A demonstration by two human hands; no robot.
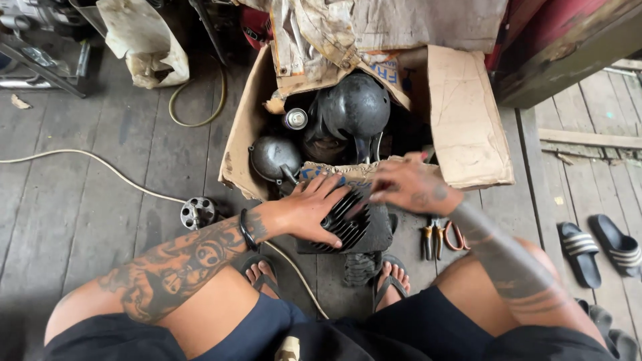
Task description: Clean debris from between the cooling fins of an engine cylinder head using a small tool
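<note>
Squatting over a worn plank floor [80, 200], the person seen from the head camera has both hands on a dark finned engine cylinder [348, 224] that sits on the boards between their sandalled feet, just in front of an open cardboard box [468, 120]. The left hand [311, 207] lies flat across the top of the fins, fingers spread and not curled around anything, so it presses rather than grips. The right hand [408, 187] reaches in from the other side with its fingertips at the upper edge of the cylinder; motion blur hides whether those fingers pinch anything, so I cannot tell its hold. Inside the box lie rounded black metal shells [354, 107] and a small silver can [295, 119]. A round metal flange [198, 212] rests on the floor to the left of the left wrist, beside a pale cable [100, 164]. Pliers with orange and yellow handles [438, 237] lie just right of the cylinder, and black slippers [598, 247] stand well apart at the right
</note>
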